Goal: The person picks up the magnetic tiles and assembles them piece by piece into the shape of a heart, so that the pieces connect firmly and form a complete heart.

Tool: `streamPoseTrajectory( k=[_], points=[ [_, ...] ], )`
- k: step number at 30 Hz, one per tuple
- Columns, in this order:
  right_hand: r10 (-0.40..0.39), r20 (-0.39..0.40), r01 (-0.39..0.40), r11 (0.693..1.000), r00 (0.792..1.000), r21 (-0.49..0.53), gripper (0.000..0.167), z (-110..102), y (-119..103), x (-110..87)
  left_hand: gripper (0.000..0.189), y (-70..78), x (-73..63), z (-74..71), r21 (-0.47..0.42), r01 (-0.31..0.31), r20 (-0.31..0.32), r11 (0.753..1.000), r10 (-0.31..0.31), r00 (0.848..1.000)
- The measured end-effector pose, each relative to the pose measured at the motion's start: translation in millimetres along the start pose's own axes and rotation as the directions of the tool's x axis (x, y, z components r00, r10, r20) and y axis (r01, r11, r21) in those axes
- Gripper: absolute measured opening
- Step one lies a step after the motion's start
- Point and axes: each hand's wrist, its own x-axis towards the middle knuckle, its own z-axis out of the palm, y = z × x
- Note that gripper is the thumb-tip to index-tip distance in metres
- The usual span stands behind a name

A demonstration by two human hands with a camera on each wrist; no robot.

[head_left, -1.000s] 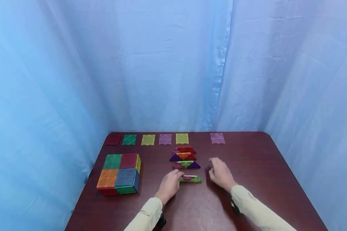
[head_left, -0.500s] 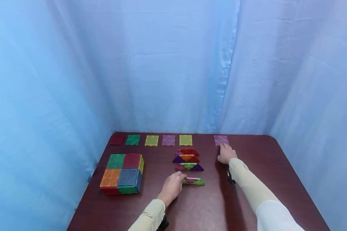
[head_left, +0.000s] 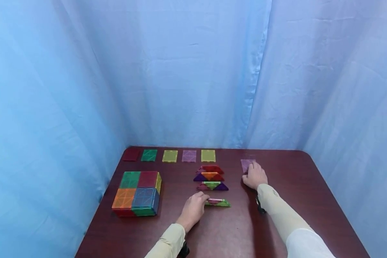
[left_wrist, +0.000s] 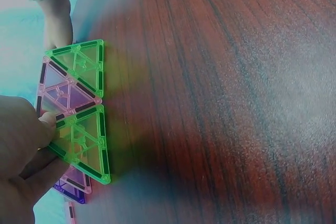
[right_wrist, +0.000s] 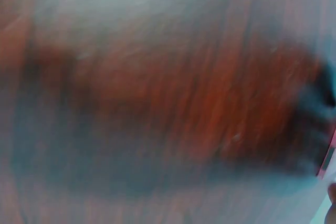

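Observation:
My left hand [head_left: 192, 209] pinches the left end of an upright strip of triangular magnetic tiles [head_left: 217, 202], two green with a pink one between. In the left wrist view the thumb lies on the near green triangle tile [left_wrist: 81, 140], fingers behind it. Farther right, my right hand [head_left: 256, 176] holds a translucent purple square magnetic tile [head_left: 247, 165] by its near edge, fingers partly covering it. Only a pink edge of that square tile [right_wrist: 328, 158] and a fingertip [right_wrist: 333, 195] show in the right wrist view, which is blurred. Three similar upright triangle strips [head_left: 212, 186] stand behind the left hand's strip.
Along the far table edge [head_left: 277, 150] lies a row of square tiles, including a yellow one [head_left: 208, 156] and a green one [head_left: 149, 155]. A low block of colourful square tiles [head_left: 137, 193] stands at the left. Blue curtains [head_left: 187, 79] surround the table.
My right hand has reached forward and right to the purple square tile, took hold of it and drew it slightly nearer. The left hand keeps its hold on the triangle strip.

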Motion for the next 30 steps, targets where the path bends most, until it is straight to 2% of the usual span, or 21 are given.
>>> streamPoseTrajectory(
  k=[7, 9, 11, 14, 16, 19, 22, 26, 30],
  points=[
    [-0.105, 0.041, 0.109, 0.986, 0.994, -0.128, 0.063, -9, 9, -7.2, 0.017, 1.7, 1.2, -4.9, -0.02, -0.001, -0.025, 1.0, 0.0, 1.0],
    [-0.115, 0.084, 0.123, 0.987, 0.99, -0.105, 0.064, -15, 9, -7.9, 0.016, 1.4, 1.9, -6.1, -0.024, 0.007, -0.024, 1.0, -0.008, 1.0],
    [-0.107, 0.152, 0.114, 0.993, 0.983, -0.038, 0.063, -23, 7, -9.0, 0.016, 1.0, 2.6, -6.9, -0.029, 0.014, -0.023, 0.999, -0.015, 1.0],
    [-0.112, 0.246, 0.11, 0.994, 0.963, 0.022, 0.059, -34, 4, -13.9, 0.015, 1.4, 2.8, -6.7, -0.033, 0.016, -0.023, 0.999, -0.017, 1.0],
    [-0.125, 0.271, 0.122, 0.992, 0.954, 0.03, 0.059, -39, 2, -20.5, 0.014, 2.7, 2.1, -5.9, -0.032, 0.016, -0.019, 0.999, -0.017, 1.0],
    [-0.168, 0.249, 0.173, 0.985, 0.954, 0.0, 0.072, -40, -1, -33.4, 0.013, 5.7, 1.2, -5.0, -0.044, 0.02, -0.002, 0.999, -0.02, 1.0],
    [-0.187, 0.195, 0.185, 0.982, 0.963, 0.032, 0.086, -40, -7, -48.7, 0.013, 9.8, 0.9, -3.9, -0.06, 0.019, 0.017, 0.998, -0.018, 1.0],
    [-0.215, 0.105, 0.192, 0.962, 0.971, 0.195, 0.091, -38, -16, -69.2, 0.014, 15.0, 1.5, -1.7, -0.077, 0.008, 0.042, 0.997, -0.005, 0.999],
    [-0.257, 0.06, 0.219, 0.906, 0.965, 0.363, 0.086, -35, -28, -83.7, 0.015, 18.0, 2.9, -0.1, -0.071, 0.006, 0.053, 0.997, -0.002, 0.999]
  ],
)
